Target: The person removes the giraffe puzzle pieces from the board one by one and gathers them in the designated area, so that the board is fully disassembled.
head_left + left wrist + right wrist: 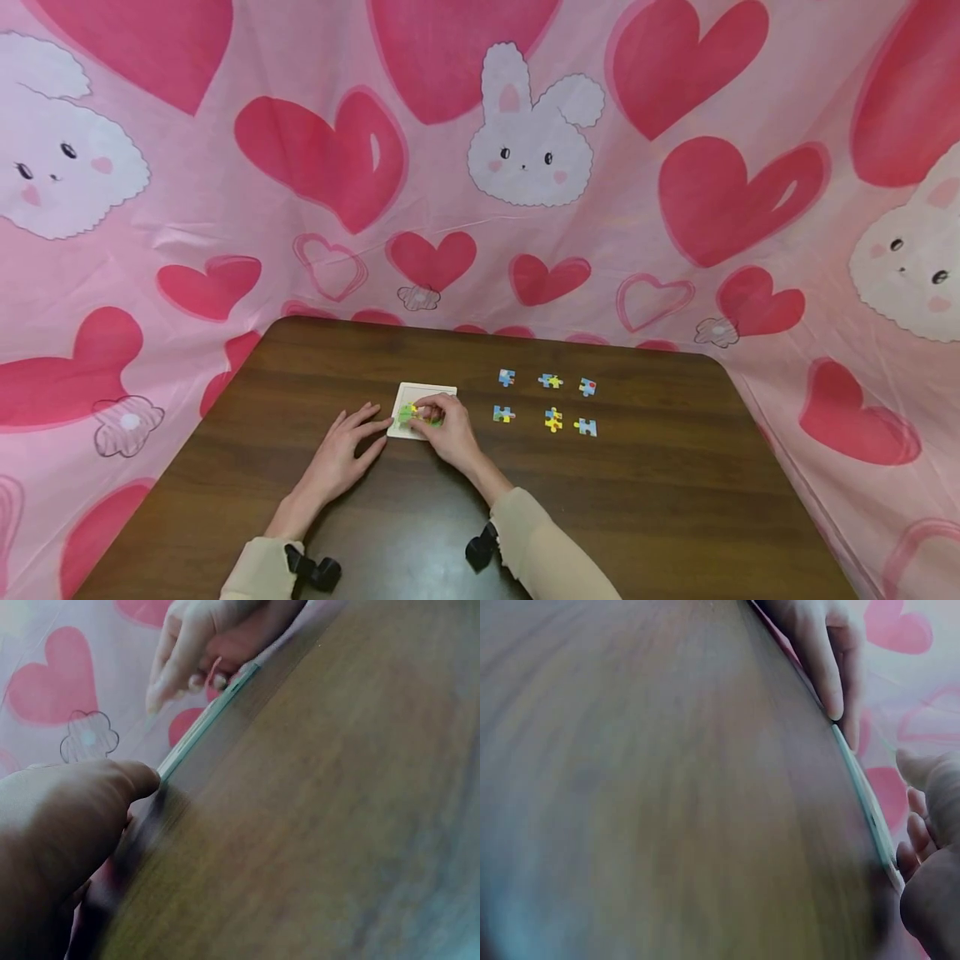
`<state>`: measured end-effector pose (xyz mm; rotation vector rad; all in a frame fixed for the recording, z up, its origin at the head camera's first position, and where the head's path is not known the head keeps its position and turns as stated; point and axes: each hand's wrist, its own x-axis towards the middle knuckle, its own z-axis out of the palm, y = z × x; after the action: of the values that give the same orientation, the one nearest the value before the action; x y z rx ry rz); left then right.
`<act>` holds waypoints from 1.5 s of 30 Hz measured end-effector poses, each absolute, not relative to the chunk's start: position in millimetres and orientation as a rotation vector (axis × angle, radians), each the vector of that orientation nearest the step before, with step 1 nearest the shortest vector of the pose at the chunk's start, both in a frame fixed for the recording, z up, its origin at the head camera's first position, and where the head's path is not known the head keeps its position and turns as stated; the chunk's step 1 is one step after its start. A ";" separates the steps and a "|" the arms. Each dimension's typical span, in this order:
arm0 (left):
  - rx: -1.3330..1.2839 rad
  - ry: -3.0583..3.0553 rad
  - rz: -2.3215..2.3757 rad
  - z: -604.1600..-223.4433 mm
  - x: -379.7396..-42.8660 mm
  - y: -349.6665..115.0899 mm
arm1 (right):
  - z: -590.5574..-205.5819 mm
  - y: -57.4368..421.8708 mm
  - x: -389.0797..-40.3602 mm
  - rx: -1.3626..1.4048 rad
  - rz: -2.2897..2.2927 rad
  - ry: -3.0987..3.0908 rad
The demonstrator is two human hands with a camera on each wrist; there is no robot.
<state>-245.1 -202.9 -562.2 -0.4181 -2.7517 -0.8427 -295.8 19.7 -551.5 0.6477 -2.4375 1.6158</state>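
Note:
A small white-rimmed puzzle tray (pixel 427 388) lies on the brown table, with green and yellow jigsaw pieces (pixel 406 413) in its lower left part. My right hand (pixel 453 433) is over the tray, thumb and fingers bent together to pinch a small puzzle piece that they mostly cover. My left hand (pixel 342 454) rests at the tray's left side, fingers spread and fairly straight, the fingertips touching its edge. In the left wrist view the left thumb (pixel 139 780) meets the end of the tray's thin edge (pixel 210 720). The right wrist view shows the right hand (pixel 937 817) above that edge.
Several loose jigsaw pieces lie right of the tray in two rows, among them a blue one (pixel 587 427) and a yellow and blue one (pixel 551 381). A pink cloth with hearts and rabbits (pixel 525 250) hangs behind the table (pixel 660 517).

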 end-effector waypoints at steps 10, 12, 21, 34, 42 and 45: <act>-0.399 -2.770 -0.848 -558.1 -245.5 -201.8 | -538.6 46.4 -291.6 0.628 1.672 -2.426; -0.396 -2.777 -0.849 -558.2 -245.4 -201.6 | -537.8 54.1 -290.4 0.614 1.669 -2.446; -0.380 -2.792 -0.866 -557.8 -244.3 -200.8 | -540.1 100.7 -282.3 0.553 1.620 -2.468; -0.396 -2.818 -0.822 -555.8 -240.2 -199.2 | -540.3 148.0 -255.0 0.430 1.528 -2.648; -0.399 -2.811 -0.833 -555.7 -239.9 -198.8 | -545.5 162.0 -244.4 0.545 1.446 -2.633; -0.400 -2.810 -0.837 -555.1 -239.2 -198.8 | -543.1 162.6 -242.0 0.497 1.457 -2.689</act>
<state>-239.2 -198.8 -555.1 -0.4001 -2.8102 -0.8372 -242.0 162.6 -543.1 0.4967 -2.6891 1.4574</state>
